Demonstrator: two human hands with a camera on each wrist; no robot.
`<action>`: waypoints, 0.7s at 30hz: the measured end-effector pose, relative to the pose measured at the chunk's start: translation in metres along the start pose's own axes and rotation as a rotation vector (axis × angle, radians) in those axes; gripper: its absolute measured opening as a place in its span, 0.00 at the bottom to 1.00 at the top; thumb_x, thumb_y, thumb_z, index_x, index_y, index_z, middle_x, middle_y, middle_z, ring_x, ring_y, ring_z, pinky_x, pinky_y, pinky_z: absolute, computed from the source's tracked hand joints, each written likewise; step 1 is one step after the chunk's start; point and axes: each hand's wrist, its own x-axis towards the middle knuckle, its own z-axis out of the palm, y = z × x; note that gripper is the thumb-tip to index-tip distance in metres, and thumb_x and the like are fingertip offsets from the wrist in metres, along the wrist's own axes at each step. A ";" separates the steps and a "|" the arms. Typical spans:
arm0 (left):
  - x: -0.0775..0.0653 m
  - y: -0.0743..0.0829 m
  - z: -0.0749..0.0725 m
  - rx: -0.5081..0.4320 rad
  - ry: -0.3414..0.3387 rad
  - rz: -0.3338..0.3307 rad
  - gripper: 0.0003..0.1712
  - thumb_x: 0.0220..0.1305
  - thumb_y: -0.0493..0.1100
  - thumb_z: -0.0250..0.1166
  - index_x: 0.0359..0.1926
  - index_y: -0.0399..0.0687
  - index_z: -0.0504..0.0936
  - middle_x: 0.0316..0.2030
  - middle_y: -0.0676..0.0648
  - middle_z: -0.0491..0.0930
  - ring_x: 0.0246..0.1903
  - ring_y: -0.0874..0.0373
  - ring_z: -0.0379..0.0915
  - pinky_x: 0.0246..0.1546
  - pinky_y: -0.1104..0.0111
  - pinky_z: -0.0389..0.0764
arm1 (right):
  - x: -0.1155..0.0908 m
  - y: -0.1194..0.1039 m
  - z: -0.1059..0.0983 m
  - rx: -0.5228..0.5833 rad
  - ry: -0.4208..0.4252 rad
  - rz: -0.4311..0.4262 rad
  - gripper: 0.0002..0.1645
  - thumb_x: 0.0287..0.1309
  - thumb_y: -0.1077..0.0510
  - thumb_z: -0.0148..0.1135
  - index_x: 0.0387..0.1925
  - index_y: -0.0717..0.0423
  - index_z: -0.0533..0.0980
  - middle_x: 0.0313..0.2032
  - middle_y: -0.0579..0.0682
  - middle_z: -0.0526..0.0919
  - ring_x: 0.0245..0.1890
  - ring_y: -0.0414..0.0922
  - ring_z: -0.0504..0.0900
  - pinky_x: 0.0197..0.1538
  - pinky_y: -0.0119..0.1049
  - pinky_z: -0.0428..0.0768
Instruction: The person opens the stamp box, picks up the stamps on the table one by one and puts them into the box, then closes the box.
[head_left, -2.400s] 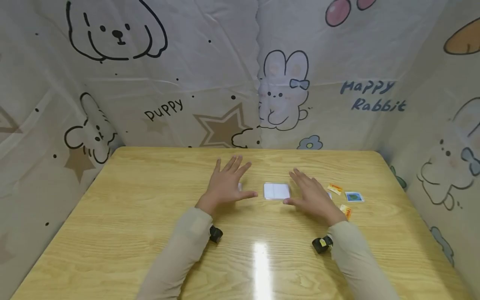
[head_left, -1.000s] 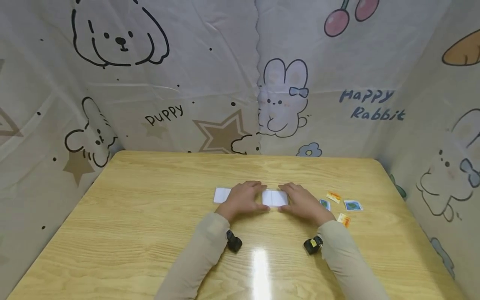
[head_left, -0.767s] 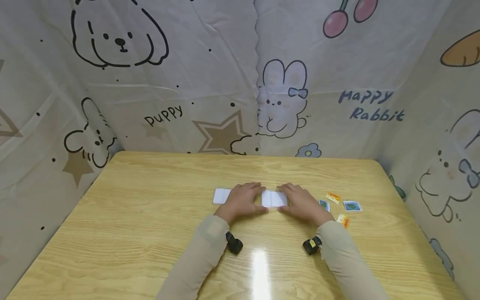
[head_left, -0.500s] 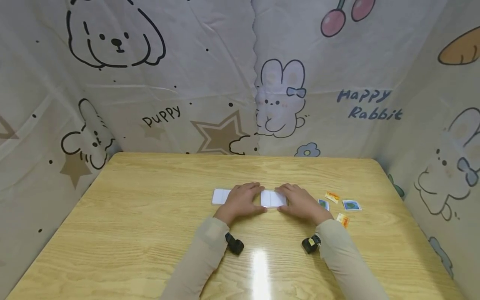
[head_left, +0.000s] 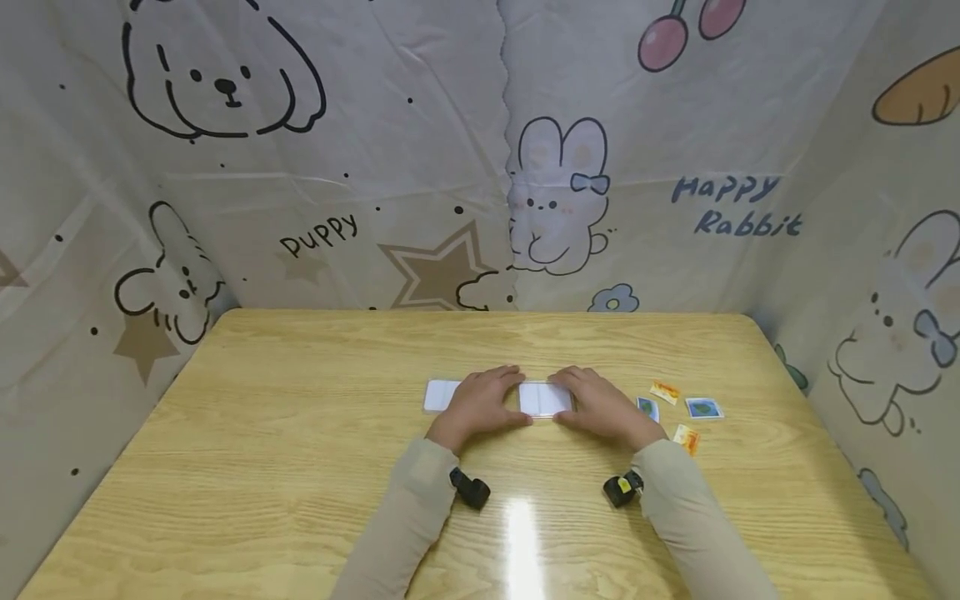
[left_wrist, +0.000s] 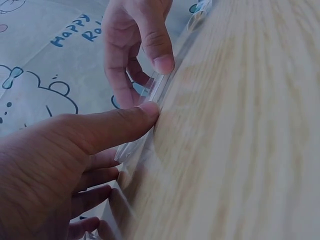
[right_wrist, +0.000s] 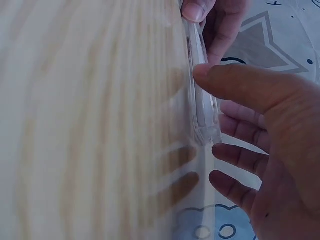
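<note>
A flat, clear plastic case [head_left: 545, 399] with a white inside lies at the middle of the table, between the two hands. My left hand [head_left: 483, 402] grips its left part, thumb on the near edge and fingers at the far edge. My right hand [head_left: 603, 406] holds the right part the same way. In the left wrist view, the left thumb [left_wrist: 137, 119] presses the case's transparent side. From the right wrist, the case [right_wrist: 204, 107] appears as a thin see-through slab under the right thumb [right_wrist: 225, 82]. Palms hide parts of its ends.
A second white flat piece [head_left: 439, 395] lies left of the left hand, partly covered by it. Right of the right hand are two blue picture cards [head_left: 704, 408] and two orange ones [head_left: 665, 392]. A printed cloth [head_left: 420, 150] encloses the wooden table [head_left: 300, 467].
Earlier both hands were spread open, apart from the case. They came inward and took hold of it from both sides, uncovering the second white piece. Since then they have barely moved.
</note>
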 end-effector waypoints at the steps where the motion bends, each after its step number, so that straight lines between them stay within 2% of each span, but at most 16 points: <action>1: 0.000 0.000 0.000 -0.004 -0.006 0.001 0.44 0.56 0.67 0.65 0.68 0.54 0.68 0.71 0.51 0.63 0.69 0.52 0.62 0.68 0.54 0.65 | 0.000 0.000 0.000 -0.001 0.000 -0.001 0.35 0.57 0.51 0.67 0.62 0.62 0.70 0.61 0.59 0.74 0.59 0.57 0.73 0.63 0.52 0.72; 8: -0.001 -0.002 -0.002 -0.039 -0.022 0.008 0.44 0.55 0.66 0.66 0.69 0.54 0.68 0.71 0.51 0.62 0.70 0.51 0.61 0.68 0.54 0.64 | -0.003 -0.002 -0.003 -0.029 0.026 -0.008 0.32 0.56 0.52 0.67 0.59 0.62 0.72 0.59 0.59 0.75 0.55 0.56 0.76 0.59 0.52 0.75; 14: -0.003 -0.003 0.000 -0.073 -0.053 0.019 0.44 0.54 0.66 0.67 0.68 0.54 0.68 0.72 0.51 0.61 0.71 0.51 0.59 0.69 0.52 0.63 | -0.008 -0.004 -0.003 -0.035 0.010 0.012 0.31 0.56 0.51 0.68 0.58 0.61 0.73 0.59 0.58 0.75 0.57 0.56 0.75 0.60 0.54 0.74; 21: -0.002 -0.003 -0.002 -0.058 -0.034 0.020 0.43 0.55 0.65 0.67 0.68 0.53 0.69 0.72 0.51 0.60 0.71 0.52 0.58 0.69 0.53 0.63 | -0.012 -0.008 -0.011 -0.044 0.039 -0.001 0.32 0.55 0.50 0.68 0.59 0.60 0.73 0.60 0.59 0.75 0.59 0.58 0.74 0.61 0.54 0.73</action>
